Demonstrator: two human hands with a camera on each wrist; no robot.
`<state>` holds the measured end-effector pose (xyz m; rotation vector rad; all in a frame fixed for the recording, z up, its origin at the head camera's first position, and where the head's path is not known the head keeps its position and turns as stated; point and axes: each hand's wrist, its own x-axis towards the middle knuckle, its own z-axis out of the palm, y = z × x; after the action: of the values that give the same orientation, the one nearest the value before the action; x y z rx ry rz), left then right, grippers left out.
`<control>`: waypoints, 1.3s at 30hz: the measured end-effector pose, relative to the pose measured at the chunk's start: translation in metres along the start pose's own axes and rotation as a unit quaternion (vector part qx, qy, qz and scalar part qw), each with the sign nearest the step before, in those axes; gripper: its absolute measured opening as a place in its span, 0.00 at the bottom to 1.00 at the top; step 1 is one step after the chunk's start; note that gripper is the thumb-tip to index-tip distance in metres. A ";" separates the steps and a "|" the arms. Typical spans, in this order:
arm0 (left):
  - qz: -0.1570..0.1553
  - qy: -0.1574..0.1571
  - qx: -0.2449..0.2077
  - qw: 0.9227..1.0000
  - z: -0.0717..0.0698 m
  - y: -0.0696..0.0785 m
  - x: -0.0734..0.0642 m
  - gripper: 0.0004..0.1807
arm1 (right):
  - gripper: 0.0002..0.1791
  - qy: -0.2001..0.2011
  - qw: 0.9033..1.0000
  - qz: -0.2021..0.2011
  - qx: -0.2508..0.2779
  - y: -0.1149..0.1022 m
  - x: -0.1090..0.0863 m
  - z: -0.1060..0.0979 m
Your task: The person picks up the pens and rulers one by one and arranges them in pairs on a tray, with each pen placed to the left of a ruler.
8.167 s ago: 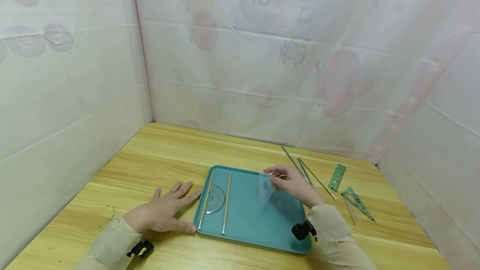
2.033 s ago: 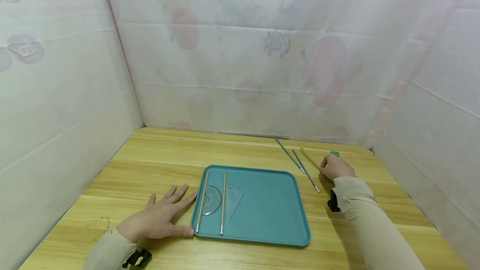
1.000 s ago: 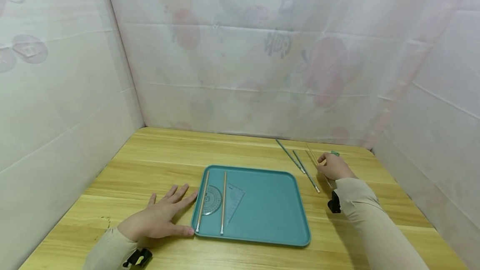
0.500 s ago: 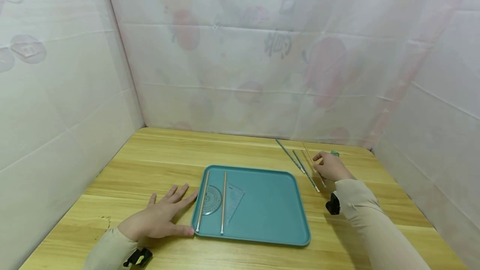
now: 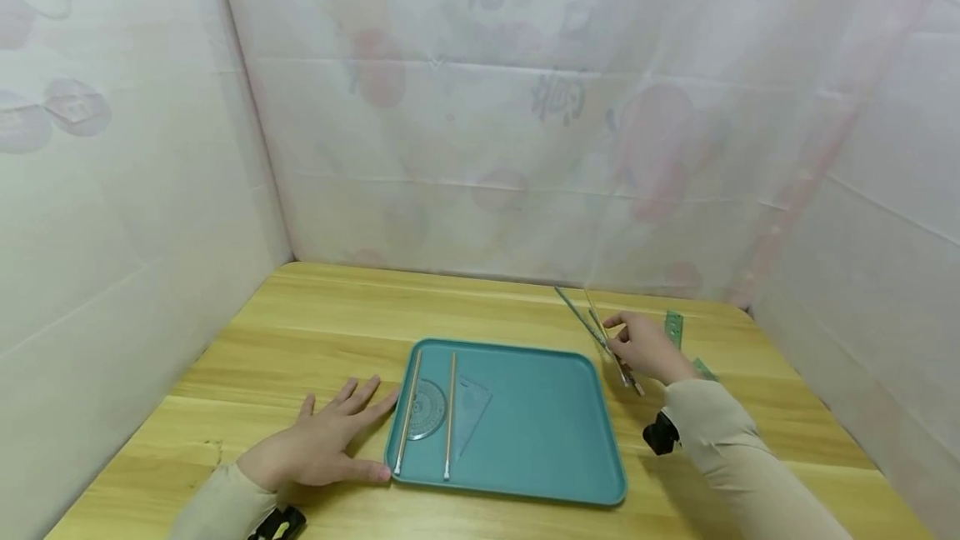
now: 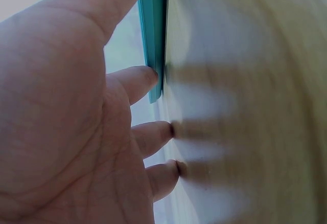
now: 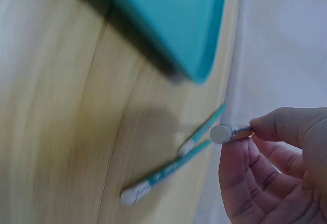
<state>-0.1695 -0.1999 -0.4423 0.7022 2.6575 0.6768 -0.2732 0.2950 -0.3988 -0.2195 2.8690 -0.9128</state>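
Note:
In the head view my right hand pinches a wooden pencil between thumb and fingers, above two teal pencils on the table. The right wrist view shows this pencil's white eraser end and metal band, with the teal pencils below. My left hand lies spread on the table, its thumb and a finger touching the left edge of the teal tray. On the tray's left side are two wooden pencils, a clear protractor under one, and a clear set square.
A green ruler lies behind my right hand. Part of a green set square shows beside the right wrist; the forearm hides the rest. Fabric walls stand around the wooden table.
Earlier my right hand put the clear set square on the tray, then reached right to the wooden pencil. Now it has lifted that pencil and moved left over the teal ones. The left hand stays.

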 end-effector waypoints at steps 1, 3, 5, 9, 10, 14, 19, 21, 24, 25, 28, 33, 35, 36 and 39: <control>0.001 0.000 0.000 1.000 0.000 0.001 0.000 0.57 | 0.23 -0.001 1.000 0.000 0.002 -0.003 -0.001 0.001; 0.002 0.000 -0.004 1.000 0.000 0.002 0.000 0.57 | 0.24 -0.002 1.000 -0.006 0.008 -0.010 -0.003 0.004; 0.001 0.000 -0.006 1.000 0.000 0.003 0.001 0.57 | 0.24 -0.006 1.000 -0.010 0.021 -0.017 -0.005 0.007; 0.002 0.001 -0.005 1.000 0.000 0.005 0.004 0.57 | 0.24 -0.013 0.999 -0.027 0.030 -0.028 -0.009 0.012; 0.002 0.002 -0.004 1.000 0.001 0.006 0.005 0.57 | 0.24 -0.013 0.999 -0.030 0.029 -0.030 -0.010 0.014; 0.003 0.003 -0.007 1.000 0.002 0.006 0.008 0.57 | 0.23 -0.015 0.999 -0.041 0.032 -0.040 -0.014 0.021; -0.003 0.005 0.003 1.000 0.002 0.003 0.006 0.57 | 0.22 -0.025 0.997 -0.052 0.054 -0.057 -0.020 0.036; -0.005 0.004 0.008 1.000 0.001 0.002 0.005 0.57 | 0.22 -0.031 0.996 -0.054 0.060 -0.064 -0.023 0.043; -0.006 0.001 0.008 1.000 0.000 0.002 0.003 0.57 | 0.22 -0.040 0.995 -0.052 0.069 -0.071 -0.028 0.053; -0.005 0.000 0.005 1.000 0.000 0.002 0.003 0.57 | 0.22 -0.042 0.995 -0.051 0.071 -0.073 -0.029 0.056; -0.003 -0.002 -0.003 1.000 -0.001 0.003 0.004 0.57 | 0.22 -0.053 0.995 -0.048 0.070 -0.080 -0.034 0.065; -0.007 -0.003 -0.003 1.000 -0.001 0.002 0.003 0.56 | 0.22 -0.072 0.993 -0.059 0.069 -0.094 -0.042 0.080; -0.008 -0.003 -0.002 1.000 -0.001 0.002 0.002 0.56 | 0.22 -0.074 0.993 -0.063 0.071 -0.098 -0.043 0.086; -0.009 -0.002 -0.002 1.000 -0.001 0.002 0.002 0.56 | 0.22 -0.074 0.993 -0.065 0.068 -0.100 -0.044 0.089; -0.010 -0.001 -0.001 1.000 -0.002 0.001 0.001 0.57 | 0.23 -0.074 0.993 -0.063 0.069 -0.104 -0.044 0.096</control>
<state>-0.1708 -0.1988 -0.4407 0.6733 2.6577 0.6738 -0.2043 0.1644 -0.4129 -0.4400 2.6699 -1.0635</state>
